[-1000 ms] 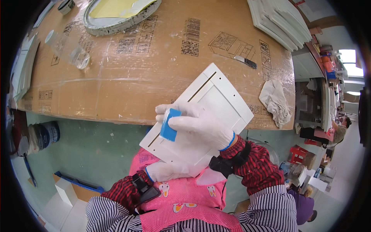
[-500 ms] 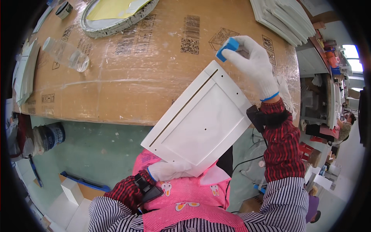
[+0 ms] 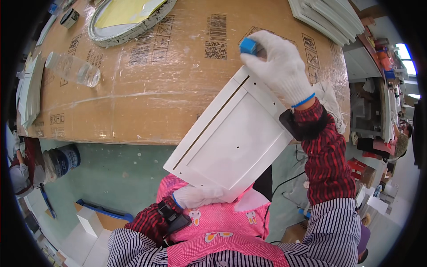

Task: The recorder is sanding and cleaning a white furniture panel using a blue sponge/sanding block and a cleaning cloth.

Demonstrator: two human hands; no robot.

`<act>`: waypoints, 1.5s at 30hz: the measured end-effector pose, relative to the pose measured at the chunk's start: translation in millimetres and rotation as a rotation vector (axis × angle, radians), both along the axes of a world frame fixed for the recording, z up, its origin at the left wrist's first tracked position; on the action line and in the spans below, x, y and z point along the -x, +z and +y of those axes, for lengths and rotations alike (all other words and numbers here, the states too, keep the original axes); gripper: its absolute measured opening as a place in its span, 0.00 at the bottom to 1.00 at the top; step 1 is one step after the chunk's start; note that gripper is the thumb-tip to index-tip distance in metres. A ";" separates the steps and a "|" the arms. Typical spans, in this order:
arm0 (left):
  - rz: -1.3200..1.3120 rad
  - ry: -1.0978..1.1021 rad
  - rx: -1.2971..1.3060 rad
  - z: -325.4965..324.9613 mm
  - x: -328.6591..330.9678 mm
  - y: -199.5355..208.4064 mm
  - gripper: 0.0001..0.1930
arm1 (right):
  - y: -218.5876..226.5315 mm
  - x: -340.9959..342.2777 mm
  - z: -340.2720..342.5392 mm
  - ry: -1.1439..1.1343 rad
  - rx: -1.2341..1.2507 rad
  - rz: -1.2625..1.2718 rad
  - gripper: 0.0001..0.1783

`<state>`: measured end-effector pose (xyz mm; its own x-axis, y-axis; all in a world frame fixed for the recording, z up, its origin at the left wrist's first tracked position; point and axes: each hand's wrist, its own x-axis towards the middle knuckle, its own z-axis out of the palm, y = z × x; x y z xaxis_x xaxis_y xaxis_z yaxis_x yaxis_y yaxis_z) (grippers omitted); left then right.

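- Wht framed panel [image 3: 231,141]: recessed ctr, long dark slot along one side, small holes; askew across cardboard-topped table's [image 3: 133,107] near edge, btm end over pink apron [image 3: 227,219].
- R hand [image 3: 279,64], gloved: thumb + fingers closed round blue block [image 3: 247,45], by panel's top corner.
- L hand [image 3: 198,196], gloved, at panel's btm edge; fingers part hidden, can't tell how tight.
- Table: clear bottle [image 3: 73,69] nr L edge, stacked wht panels [image 3: 327,18] far R corner, rag [image 3: 332,106] near R corner.
- Room: green floor [image 3: 129,173], pail [image 3: 69,158] L, co-worker [image 3: 401,141] R.
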<state>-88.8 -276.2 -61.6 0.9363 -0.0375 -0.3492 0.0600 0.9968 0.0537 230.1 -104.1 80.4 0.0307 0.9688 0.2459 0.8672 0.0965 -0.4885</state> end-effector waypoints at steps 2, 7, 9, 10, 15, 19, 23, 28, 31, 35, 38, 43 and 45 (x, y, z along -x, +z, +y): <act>0.015 0.000 -0.014 0.7 -0.3 0.6 0.30 | -3.1 -16.4 2.8 -0.155 0.035 0.087 0.17; 0.032 -0.006 -0.027 4.5 -1.5 9.4 0.29 | -16.4 -28.2 -0.2 -0.237 0.151 0.233 0.26; 0.031 -0.013 -0.042 3.8 -0.4 8.1 0.28 | -19.7 -26.1 -4.3 -0.181 0.123 0.356 0.26; 0.019 -0.035 -0.037 2.3 0.9 3.9 0.28 | -19.0 -24.4 -7.8 -0.190 0.124 0.359 0.26; -0.005 -0.034 -0.040 -4.2 2.5 -4.0 0.27 | -12.7 -30.5 -45.4 -0.200 0.168 0.324 0.24; 0.017 -0.028 -0.060 3.4 -5.6 10.5 0.32 | -9.7 -45.2 -99.2 -0.311 0.238 0.371 0.19; 0.045 0.015 -0.026 8.4 -6.2 17.7 0.33 | 0.2 -57.7 -160.5 -0.392 0.232 0.319 0.16; 0.057 0.003 -0.075 11.7 -9.4 21.9 0.35 | -2.0 -76.1 -230.0 -0.609 0.408 0.305 0.14; 0.056 0.030 -0.082 7.6 -10.9 17.7 0.37 | -9.2 -71.2 -250.9 -0.700 0.302 0.584 0.16; 0.051 0.038 -0.125 4.4 -14.4 14.0 0.43 | -17.4 -41.7 -254.9 -0.747 0.177 0.752 0.17; -0.030 0.081 -0.152 0.9 -23.4 22.4 0.38 | -22.5 -27.1 -259.3 -0.798 0.145 0.762 0.18; 0.067 0.171 -0.148 2.9 -52.6 48.0 0.33 | -37.9 -6.0 -273.9 -0.804 0.037 0.897 0.21; 0.109 0.199 -0.175 0.5 -58.6 57.9 0.36 | -36.4 4.2 -279.2 -0.769 0.019 0.903 0.21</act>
<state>-30.2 -275.7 -3.6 0.8759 0.2132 -0.4329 -0.1212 0.9655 0.2303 225.9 -383.3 44.0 0.7614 0.6235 -0.1772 0.0353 -0.3129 -0.9491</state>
